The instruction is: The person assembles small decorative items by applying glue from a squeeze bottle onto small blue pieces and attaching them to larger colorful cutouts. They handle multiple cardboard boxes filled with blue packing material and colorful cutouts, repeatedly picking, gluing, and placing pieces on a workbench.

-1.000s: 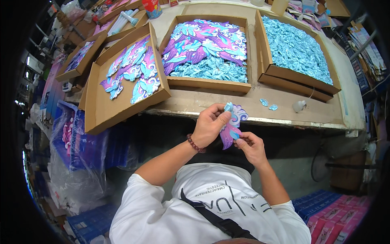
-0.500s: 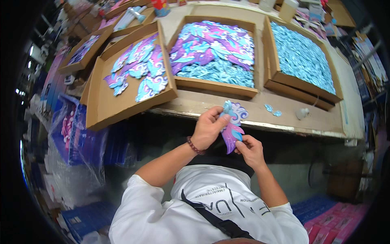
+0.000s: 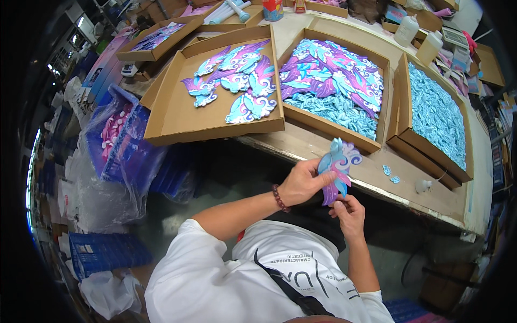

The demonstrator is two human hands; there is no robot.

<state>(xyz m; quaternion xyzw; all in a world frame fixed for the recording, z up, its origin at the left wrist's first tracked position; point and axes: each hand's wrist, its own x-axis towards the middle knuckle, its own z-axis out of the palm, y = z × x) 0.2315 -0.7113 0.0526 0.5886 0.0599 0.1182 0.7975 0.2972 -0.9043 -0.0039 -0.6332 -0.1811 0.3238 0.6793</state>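
Observation:
My left hand (image 3: 305, 184) grips a wing-shaped plastic piece (image 3: 336, 166) in purple, blue and white, with a curled scalloped edge. The thumb lies across its face and the fingers go behind it. The piece is held upright in front of the table edge, its purple tip downward. Just below, at that tip, my right hand (image 3: 351, 215) is closed with thumb and forefinger pinched together. Whatever is between those fingertips is too small or hidden to make out. Two small shiny blue leaf-like pieces (image 3: 395, 179) lie on the table to the right, beside a small white bottle (image 3: 423, 186) with a thin nozzle.
A cardboard tray (image 3: 167, 116) at left holds several similar wing pieces. The middle tray (image 3: 371, 144) has wing pieces over light-blue ones; the right tray (image 3: 401, 110) is full of light-blue pieces. Blue crates (image 3: 110, 161) in plastic stand left of the table. Larger bottles (image 3: 406, 30) stand behind.
The view has swung left, so the table appears shifted right. My left hand still holds the wing piece, now tilted slightly differently. My right hand has dropped from its lower edge to below its tip.

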